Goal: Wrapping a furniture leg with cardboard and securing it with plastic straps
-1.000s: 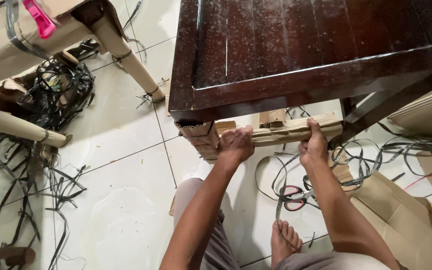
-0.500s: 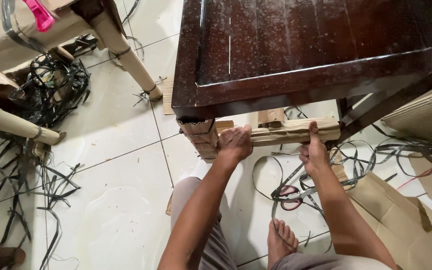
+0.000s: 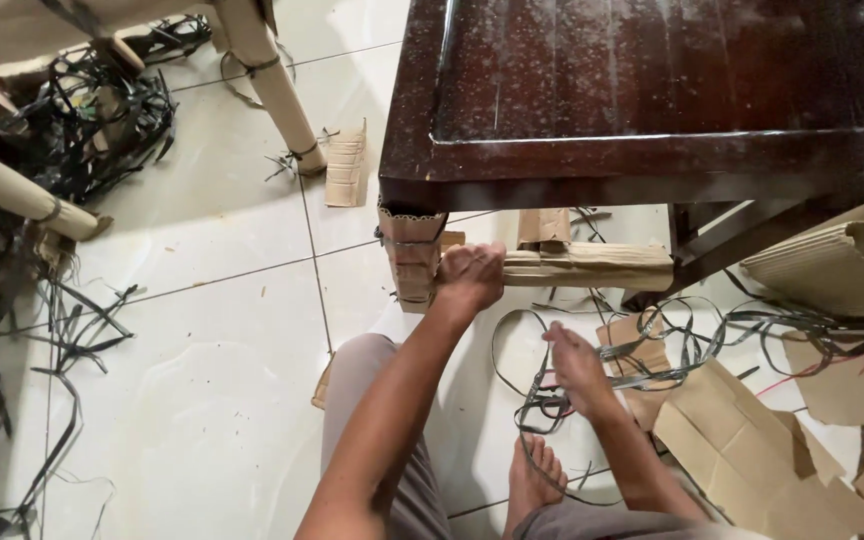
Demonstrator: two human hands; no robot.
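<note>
Hands (image 3: 468, 278) grip creased brown cardboard wrap (image 3: 586, 266).

Tiled floor littered with packing scraps

Black straps (image 3: 642, 345) and cardboard sheets (image 3: 752, 440) lie on the white floor (image 3: 212, 360) beside the right hand (image 3: 577, 365).

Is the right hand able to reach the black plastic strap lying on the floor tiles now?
Probably yes: the right hand is low, right at the black plastic strap loops, with nothing between them. Whether the fingers already touch it is unclear.

Left hand (image 3: 469, 277) clenched, right hand (image 3: 577, 362) lowered
</note>
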